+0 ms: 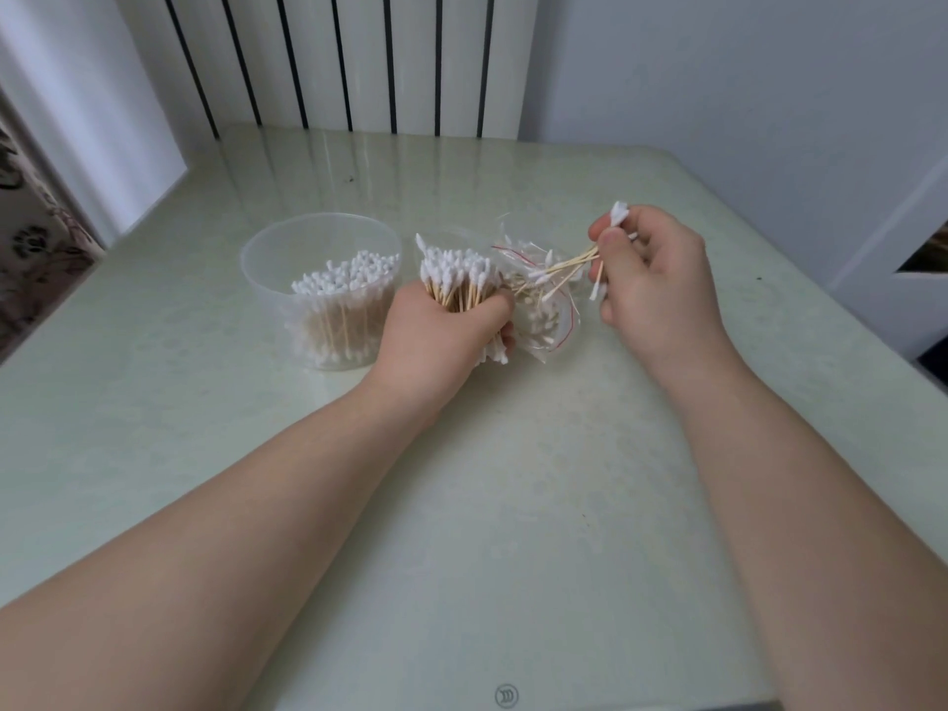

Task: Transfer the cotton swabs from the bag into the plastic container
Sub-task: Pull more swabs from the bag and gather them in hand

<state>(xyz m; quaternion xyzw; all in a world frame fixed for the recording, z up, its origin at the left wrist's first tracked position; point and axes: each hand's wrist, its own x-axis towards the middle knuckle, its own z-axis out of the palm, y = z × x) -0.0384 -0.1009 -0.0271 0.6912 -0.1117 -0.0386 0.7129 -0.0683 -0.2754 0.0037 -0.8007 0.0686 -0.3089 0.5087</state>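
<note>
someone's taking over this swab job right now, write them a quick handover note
Left hand: grips an upright bundle of swabs, just right of the container.
Right hand: pinches a few loose swabs at the bag.
The bag lies on the table between the hands, with some swabs inside.
Done: the container already holds many upright swabs.
Left: put both handfuls in the container, then empty the rest of the bag.
</note>
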